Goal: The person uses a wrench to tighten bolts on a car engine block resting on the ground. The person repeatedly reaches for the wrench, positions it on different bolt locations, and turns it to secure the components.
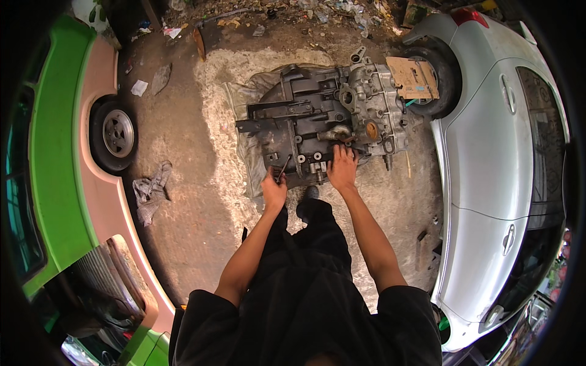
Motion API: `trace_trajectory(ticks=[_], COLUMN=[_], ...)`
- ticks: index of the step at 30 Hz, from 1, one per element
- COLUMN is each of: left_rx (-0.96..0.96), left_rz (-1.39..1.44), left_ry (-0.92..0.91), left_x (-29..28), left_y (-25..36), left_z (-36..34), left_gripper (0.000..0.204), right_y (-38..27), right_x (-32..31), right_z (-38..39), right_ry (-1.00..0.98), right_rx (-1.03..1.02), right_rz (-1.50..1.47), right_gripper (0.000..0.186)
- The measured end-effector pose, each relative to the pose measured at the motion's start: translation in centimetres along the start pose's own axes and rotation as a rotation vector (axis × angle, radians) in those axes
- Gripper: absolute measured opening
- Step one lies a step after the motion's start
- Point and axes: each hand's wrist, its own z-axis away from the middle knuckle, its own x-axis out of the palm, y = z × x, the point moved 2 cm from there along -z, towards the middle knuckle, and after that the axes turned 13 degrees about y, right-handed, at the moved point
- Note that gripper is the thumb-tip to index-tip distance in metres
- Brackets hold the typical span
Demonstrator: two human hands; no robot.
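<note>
A greasy engine and gearbox assembly (317, 113) lies on its side in front of my feet, on a crumpled grey cloth sheet (250, 161). Closed around a slim metal hand tool (285, 163), my left hand (274, 188) is at the near left edge of the dark casing. The tool points up and away from me; its exact kind is too small to tell. My right hand (343, 168) rests on the near edge of the casing, its fingers laid over the metal and somewhat apart. Nothing shows in its grip.
A green and pink vehicle (101, 143) stands at the left, a silver car (479, 140) at the right. Cardboard (412, 78) leans by the silver car's wheel (448, 82). A grey rag (151, 190) lies on the concrete; litter (342, 18) covers the far ground.
</note>
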Motion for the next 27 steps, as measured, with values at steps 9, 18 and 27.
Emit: trace_trajectory(ticks=[9,18,27], left_rx=[0.040,0.178,0.111], left_rz=[-0.072,0.084,0.104], left_ry=[-0.324,-0.469,-0.223], left_x=[-2.1,-2.5,0.6], left_y=[2.7,4.6,4.1], left_z=[-6.0,-7.8,-7.9], left_gripper=[0.019,0.022,0.016], right_y=[0.0,0.1,0.1], right_x=[0.0,0.1,0.0], right_z=[0.0,0.0,0.1], right_ry=[-0.023,0.002,0.017], right_rx=[0.000,0.003,-0.008], right_rz=[0.008,-0.003,-0.017], right_gripper=[0.053,0.053,0.052])
